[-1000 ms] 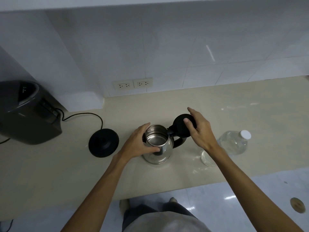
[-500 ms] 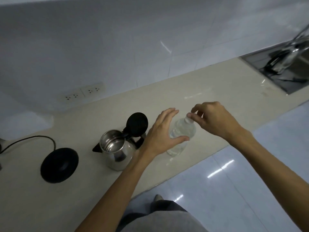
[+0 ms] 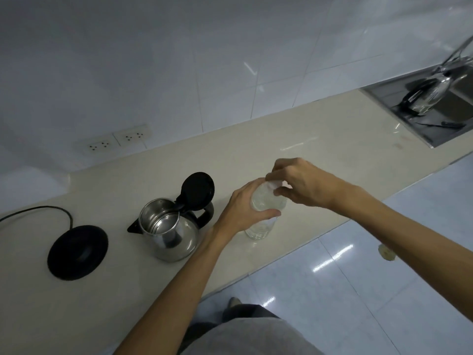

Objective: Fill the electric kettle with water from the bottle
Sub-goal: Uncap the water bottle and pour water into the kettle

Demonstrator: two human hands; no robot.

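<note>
A steel electric kettle (image 3: 170,233) stands on the beige counter (image 3: 294,147), off its base, with its black lid (image 3: 198,189) hinged up and the inside bare. Right of it stands a clear plastic water bottle (image 3: 261,225), upright near the counter's front edge. My left hand (image 3: 245,208) is wrapped around the bottle's upper body. My right hand (image 3: 298,181) comes from the right with its fingertips pinched on the white cap (image 3: 273,185), which is mostly hidden.
The kettle's round black base (image 3: 78,252) lies left of the kettle, its cord running off left. Two wall sockets (image 3: 115,140) sit on the tiled wall behind. A steel sink (image 3: 435,108) with a faucet is at the far right. White floor lies below the counter edge.
Both hands left the kettle and its lid and went right to the bottle. My left hand has closed around the bottle, and my right fingers have closed on the cap. The view swung right.
</note>
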